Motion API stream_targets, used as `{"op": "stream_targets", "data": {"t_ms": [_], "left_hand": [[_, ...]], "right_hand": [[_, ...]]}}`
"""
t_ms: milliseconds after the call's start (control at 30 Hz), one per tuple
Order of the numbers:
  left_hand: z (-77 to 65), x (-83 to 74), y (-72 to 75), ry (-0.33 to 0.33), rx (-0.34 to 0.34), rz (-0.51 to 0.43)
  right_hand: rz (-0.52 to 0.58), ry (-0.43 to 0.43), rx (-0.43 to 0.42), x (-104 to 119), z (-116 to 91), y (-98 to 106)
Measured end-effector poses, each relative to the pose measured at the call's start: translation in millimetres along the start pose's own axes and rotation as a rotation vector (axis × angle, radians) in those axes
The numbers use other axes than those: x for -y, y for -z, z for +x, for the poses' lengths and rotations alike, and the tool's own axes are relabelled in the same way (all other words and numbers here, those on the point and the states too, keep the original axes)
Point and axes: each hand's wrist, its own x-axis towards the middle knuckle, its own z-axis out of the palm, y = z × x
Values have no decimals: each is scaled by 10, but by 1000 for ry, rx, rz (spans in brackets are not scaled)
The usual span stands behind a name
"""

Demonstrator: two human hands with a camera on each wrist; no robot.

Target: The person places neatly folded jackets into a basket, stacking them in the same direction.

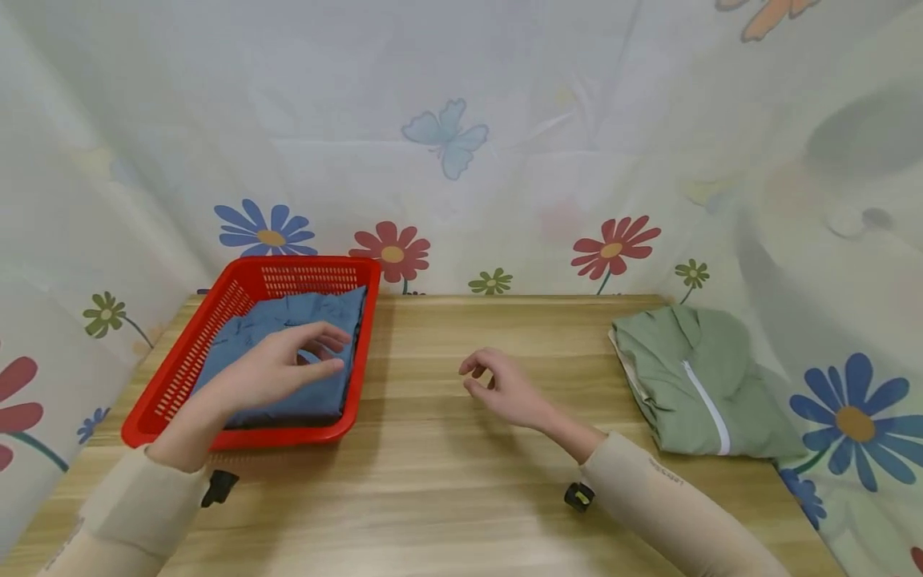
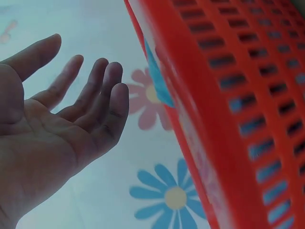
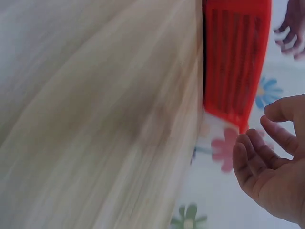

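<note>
In the head view my left hand (image 1: 281, 365) hovers over a red plastic basket (image 1: 353, 401), fingers loosely bent and holding nothing. Inside the basket lies a folded blue garment (image 1: 252, 328), partly hidden beneath that hand. The left wrist view shows the same hand (image 2: 71, 105) with its palm bare, beside the basket's slotted wall (image 2: 228, 95). My right hand (image 1: 505, 389) is above the middle of the table, its fingers relaxed and the palm bare in the right wrist view. To its right a folded green garment (image 1: 692, 385) with a white zipper (image 1: 707, 409) lies on the table.
The wooden table (image 1: 461, 497) ends at the back against a white curtain (image 1: 505, 200) printed with flowers and butterflies. The curtain also hangs along both sides. The basket occupies the table's left part, and the green garment sits near the right edge.
</note>
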Motion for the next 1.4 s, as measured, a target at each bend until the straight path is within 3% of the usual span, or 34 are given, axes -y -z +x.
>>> {"op": "stream_targets", "data": {"t_ms": [467,667,833,1033,1267,1400], "left_hand": [[51,-177,-339,-92,51,-92],[75,-202,-435,-105,50,-139],[118,-227,-492,-108,66,-166],[143,-257,-544,-112,94,-182],[194,-292,-609,-113,109,-211],[211,-294,-666,-123,114,-228]], "right_hand": [[-190,-191,-280,-426,-457,923],[-140,-324,-357,-574,-583,1303],[-180,-432,-360,-603,-682,1575],[-189,-543,-301,-738,-821,1805],[-239,-713,-261,-844,-983,1969],[-278,-744,-213,-931,-1066,1994]]}}
